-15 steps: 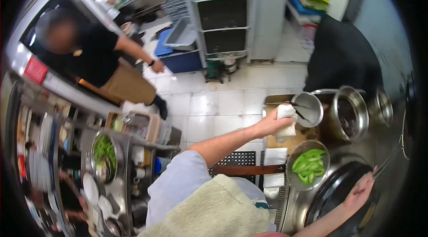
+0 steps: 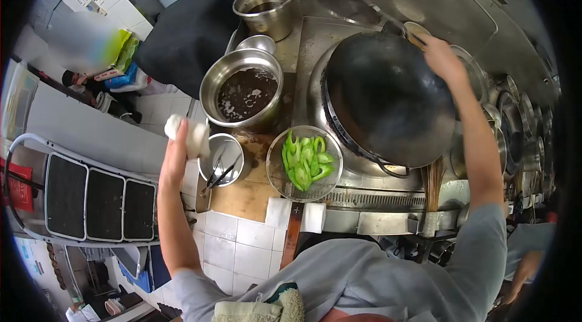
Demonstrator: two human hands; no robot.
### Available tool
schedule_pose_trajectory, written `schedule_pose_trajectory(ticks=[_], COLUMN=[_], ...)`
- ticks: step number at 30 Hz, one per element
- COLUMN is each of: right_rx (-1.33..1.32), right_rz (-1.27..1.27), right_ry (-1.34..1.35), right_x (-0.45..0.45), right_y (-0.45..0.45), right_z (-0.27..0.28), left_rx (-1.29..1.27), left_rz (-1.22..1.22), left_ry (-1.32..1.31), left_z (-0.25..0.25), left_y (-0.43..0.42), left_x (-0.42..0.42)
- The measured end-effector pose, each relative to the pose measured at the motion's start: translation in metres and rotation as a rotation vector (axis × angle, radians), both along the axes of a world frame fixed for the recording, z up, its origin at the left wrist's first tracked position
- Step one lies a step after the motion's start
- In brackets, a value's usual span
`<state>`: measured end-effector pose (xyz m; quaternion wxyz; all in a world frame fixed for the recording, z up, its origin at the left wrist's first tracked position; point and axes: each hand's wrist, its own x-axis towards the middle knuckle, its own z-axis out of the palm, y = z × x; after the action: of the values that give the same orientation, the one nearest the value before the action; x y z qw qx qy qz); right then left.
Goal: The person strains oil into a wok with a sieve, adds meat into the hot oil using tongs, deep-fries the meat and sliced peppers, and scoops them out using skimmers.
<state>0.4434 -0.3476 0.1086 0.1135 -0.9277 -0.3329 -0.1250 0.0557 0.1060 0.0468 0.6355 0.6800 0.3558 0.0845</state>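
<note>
My left hand (image 2: 176, 149) is closed around a folded white cloth (image 2: 195, 135), held beside a small steel pot (image 2: 223, 173) with dark-handled tongs (image 2: 218, 176) in it. My right hand (image 2: 439, 55) reaches past the far rim of a large black wok (image 2: 388, 98). Its fingers are closed on the long handle of a utensil with a round, flat-looking head (image 2: 345, 6); the exact kind is unclear. Sliced green peppers (image 2: 309, 161) lie in a mesh strainer (image 2: 273, 170) between the pot and the wok. The strainer's wooden handle (image 2: 293, 231) points towards me.
Dark liquid fills a large steel pot (image 2: 276, 101), with another steel pot (image 2: 263, 22) behind it. White folded cloths (image 2: 313, 218) flank the strainer handle. A bamboo brush (image 2: 432, 195) stands by the wok's near right edge. Several pans hang at right, near another person (image 2: 533, 246).
My view has swung right, from the kitchen floor to the stove. My right arm now extends over the wok's far side. The cloth remains in my left hand.
</note>
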Motion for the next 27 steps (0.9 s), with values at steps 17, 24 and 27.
schedule_pose_trajectory(ticks=[17,24,27], right_rx=[1.126,1.351,1.313], right_rz=[-0.056,-0.330,-0.347], right_ry=[1.018,1.204,1.272], right_x=[-0.164,-0.279,-0.308], right_y=[-0.054,-0.103,-0.119], right_z=[-0.019,-0.020,-0.039], left_rx=[-0.373,-0.127,-0.003], left_rz=[0.018,0.121,0.126], left_ry=[0.184,0.025,0.123], left_z=[-0.105,-0.089,-0.053], left_y=[0.073,0.051,0.040], left_x=[0.098,0.114,0.123])
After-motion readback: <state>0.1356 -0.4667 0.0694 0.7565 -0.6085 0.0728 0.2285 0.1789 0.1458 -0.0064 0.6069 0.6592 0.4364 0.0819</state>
